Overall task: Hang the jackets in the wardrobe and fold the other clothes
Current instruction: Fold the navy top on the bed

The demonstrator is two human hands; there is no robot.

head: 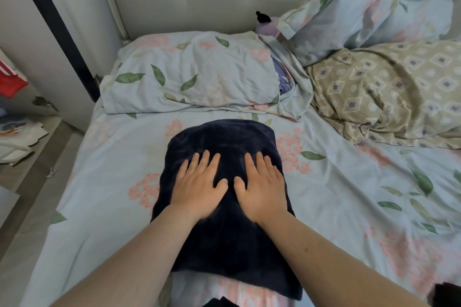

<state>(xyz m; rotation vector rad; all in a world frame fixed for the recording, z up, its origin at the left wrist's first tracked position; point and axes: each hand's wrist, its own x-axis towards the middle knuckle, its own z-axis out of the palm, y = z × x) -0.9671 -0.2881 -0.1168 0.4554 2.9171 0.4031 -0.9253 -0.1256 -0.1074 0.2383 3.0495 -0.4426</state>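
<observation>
Dark folded garment (224, 207) lies mid-bed (99, 182), long axis running away from us toward the pillow (194, 75). Our left hand (197, 187) and right hand (262, 189) press flat on its far half, fingers straight, gripping nothing. Probably fleece; blurry.

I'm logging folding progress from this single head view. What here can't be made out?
Head view:
- Navy garment: its type and fold layers, since the fabric is too dark and the left hand and right hand cover it.
- Dark cloth: cut off by the bottom edge.
- Purple object: mostly behind the floral pillow.
</observation>
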